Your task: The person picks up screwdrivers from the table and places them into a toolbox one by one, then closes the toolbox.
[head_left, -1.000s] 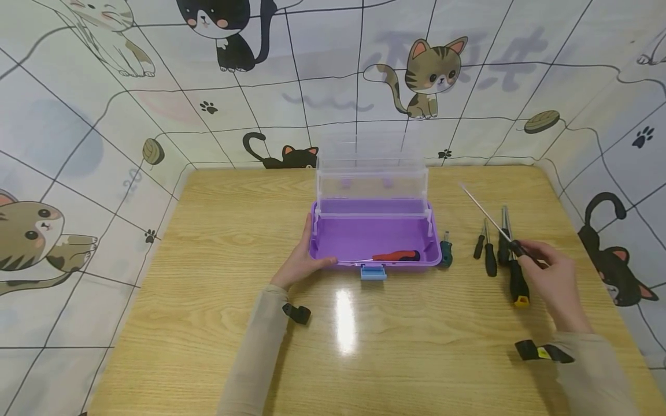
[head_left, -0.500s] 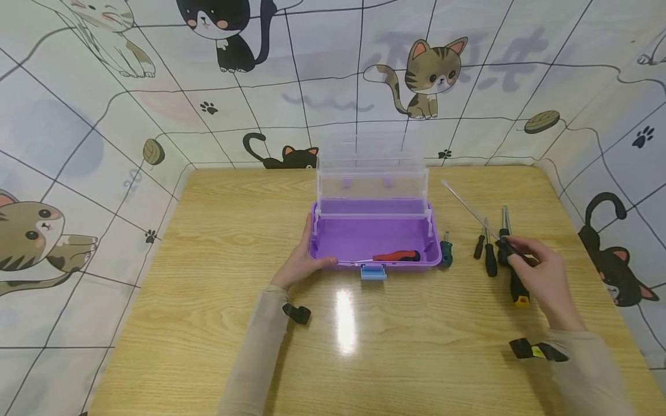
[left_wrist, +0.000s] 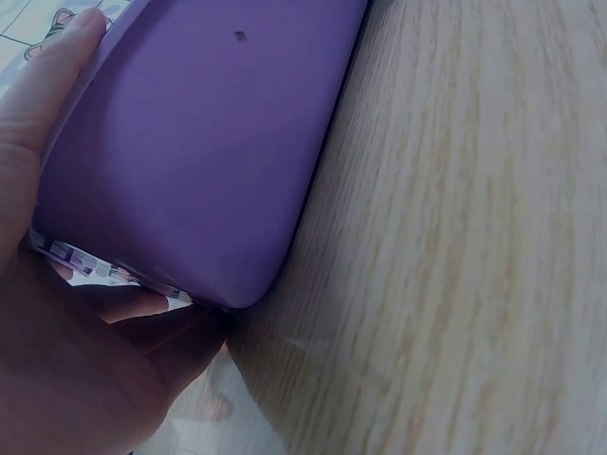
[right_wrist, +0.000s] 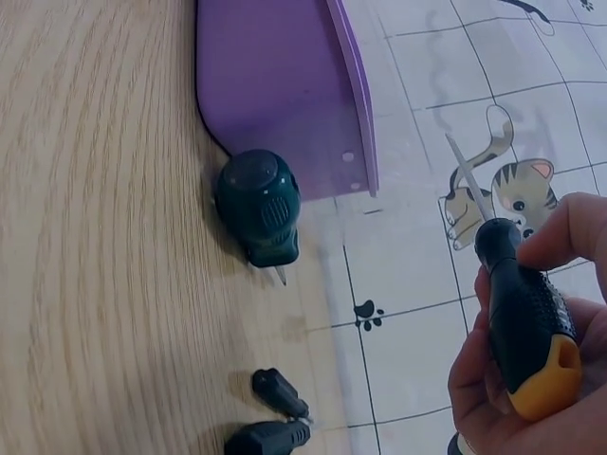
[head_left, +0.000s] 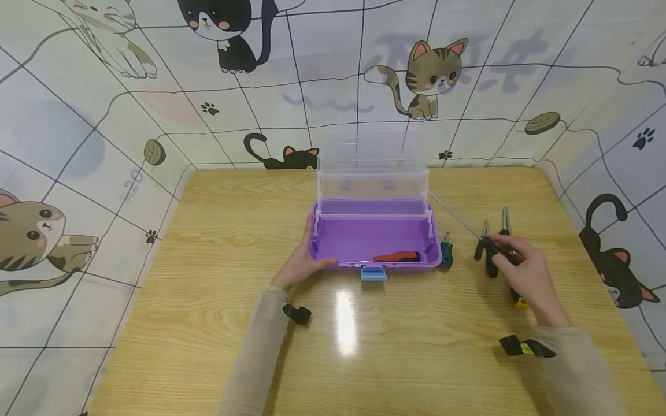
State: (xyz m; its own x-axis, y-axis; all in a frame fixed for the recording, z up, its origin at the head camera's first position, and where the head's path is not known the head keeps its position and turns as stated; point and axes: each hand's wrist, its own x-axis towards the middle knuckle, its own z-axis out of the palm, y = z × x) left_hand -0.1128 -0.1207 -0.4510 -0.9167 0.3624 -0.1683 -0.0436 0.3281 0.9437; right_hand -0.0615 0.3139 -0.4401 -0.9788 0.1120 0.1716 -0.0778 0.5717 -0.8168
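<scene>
Right hand (head_left: 528,280), right of head view, pinches yellow-and-black screwdriver (right_wrist: 508,280), tip up-left. Left hand (head_left: 303,264), left of centre, grips purple box (head_left: 364,234) by its end; red screwdriver (head_left: 396,257) inside, mid-frame.

left fingers (left_wrist: 185,351) and thumb (left_wrist: 52,85) apart, right fingers (right_wrist: 469,374) curled
</scene>
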